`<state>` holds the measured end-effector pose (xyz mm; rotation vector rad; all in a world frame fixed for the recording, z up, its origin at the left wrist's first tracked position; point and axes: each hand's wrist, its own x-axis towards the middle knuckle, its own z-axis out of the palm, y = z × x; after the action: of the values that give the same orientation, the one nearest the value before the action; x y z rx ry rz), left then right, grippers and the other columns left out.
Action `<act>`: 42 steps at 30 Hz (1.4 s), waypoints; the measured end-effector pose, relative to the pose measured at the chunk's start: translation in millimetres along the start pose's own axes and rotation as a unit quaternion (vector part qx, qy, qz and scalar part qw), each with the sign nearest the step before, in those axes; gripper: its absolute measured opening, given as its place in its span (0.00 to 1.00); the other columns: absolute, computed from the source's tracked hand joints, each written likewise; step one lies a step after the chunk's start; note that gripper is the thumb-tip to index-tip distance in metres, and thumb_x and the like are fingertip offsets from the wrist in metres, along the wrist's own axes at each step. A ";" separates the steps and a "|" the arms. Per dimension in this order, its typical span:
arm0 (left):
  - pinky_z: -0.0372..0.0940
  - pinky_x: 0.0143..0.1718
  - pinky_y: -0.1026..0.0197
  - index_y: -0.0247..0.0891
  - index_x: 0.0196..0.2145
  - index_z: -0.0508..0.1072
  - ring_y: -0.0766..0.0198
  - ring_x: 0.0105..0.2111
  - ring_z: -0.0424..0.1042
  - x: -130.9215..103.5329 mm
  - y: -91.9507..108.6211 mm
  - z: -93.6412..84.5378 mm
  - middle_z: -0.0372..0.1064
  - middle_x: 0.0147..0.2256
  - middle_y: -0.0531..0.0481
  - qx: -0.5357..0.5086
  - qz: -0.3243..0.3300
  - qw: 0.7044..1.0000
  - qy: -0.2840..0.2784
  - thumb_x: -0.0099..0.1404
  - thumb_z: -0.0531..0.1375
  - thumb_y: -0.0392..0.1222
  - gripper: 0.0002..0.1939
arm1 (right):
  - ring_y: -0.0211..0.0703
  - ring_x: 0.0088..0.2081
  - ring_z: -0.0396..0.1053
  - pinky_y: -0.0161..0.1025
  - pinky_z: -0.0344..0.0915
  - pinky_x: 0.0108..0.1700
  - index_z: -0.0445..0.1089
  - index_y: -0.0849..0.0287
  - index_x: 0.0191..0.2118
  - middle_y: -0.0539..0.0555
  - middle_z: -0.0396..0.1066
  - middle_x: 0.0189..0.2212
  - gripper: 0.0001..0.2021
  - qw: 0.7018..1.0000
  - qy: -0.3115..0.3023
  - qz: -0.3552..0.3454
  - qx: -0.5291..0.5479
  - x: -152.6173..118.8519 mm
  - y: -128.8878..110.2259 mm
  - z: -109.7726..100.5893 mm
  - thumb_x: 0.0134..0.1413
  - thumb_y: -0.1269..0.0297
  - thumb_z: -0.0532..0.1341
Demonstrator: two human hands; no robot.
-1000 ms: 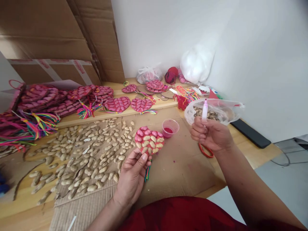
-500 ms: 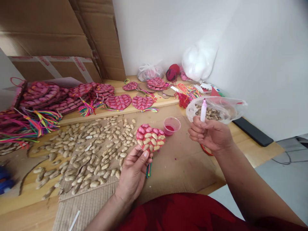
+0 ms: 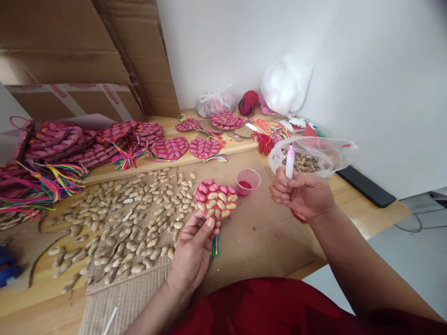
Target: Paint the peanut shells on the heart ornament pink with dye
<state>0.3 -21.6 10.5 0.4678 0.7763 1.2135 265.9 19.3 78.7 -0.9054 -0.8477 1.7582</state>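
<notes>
My left hand pinches the lower tip of a red heart-shaped ornament covered with peanuts. Its upper peanuts are pink, while the lower ones keep their natural tan colour. Green and coloured strings hang below the heart. Raised to the right, my right hand is closed round a white marker with its pink tip pointing up, apart from the heart. Between the two hands stands a clear plastic cup with red-pink liquid in the bottom.
Loose peanuts cover the cardboard at left. Pink peanut hearts with tassels line the back and pile up at far left. A plastic bag of peanuts sits behind my right hand, near a black phone-like slab. Yarn balls lie by the wall.
The marker and my right hand have shifted slightly left, and the view has turned a little. Both hands keep their hold.
</notes>
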 end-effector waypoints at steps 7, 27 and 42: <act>0.69 0.33 0.70 0.41 0.37 0.78 0.70 0.33 0.72 0.7 -0.1 -0.9 0.73 0.36 0.52 0.001 -0.003 1.000 0.012 0.56 0.70 0.37 0.09 | 0.34 0.21 0.49 0.35 0.45 0.25 0.57 0.57 0.25 0.45 0.45 0.19 0.09 1.000 0.001 -0.004 -0.009 -2.4 2.0 3.7 0.37 0.68 0.60; 0.69 0.33 0.71 0.39 0.37 0.77 0.72 0.32 0.72 1.4 0.6 0.5 0.74 0.36 0.53 -0.003 -0.007 1.000 0.017 0.56 0.70 0.36 0.10 | 0.34 0.21 0.51 0.35 0.46 0.25 0.58 0.57 0.25 0.45 0.47 0.18 0.10 0.999 0.016 -0.024 -0.015 -4.6 4.8 5.6 0.34 0.71 0.60; 0.68 0.32 0.70 0.39 0.36 0.77 0.71 0.32 0.72 1.2 1.1 1.0 0.74 0.36 0.52 0.005 -0.002 1.000 0.016 0.55 0.70 0.36 0.10 | 0.34 0.21 0.50 0.37 0.46 0.25 0.57 0.56 0.23 0.45 0.47 0.18 0.09 0.999 0.016 -0.031 -0.027 -8.9 4.8 8.0 0.38 0.67 0.61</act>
<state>0.5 -20.0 11.7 0.4557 0.8120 1.2158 259.5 8.4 80.3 -0.9314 -0.8973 1.6691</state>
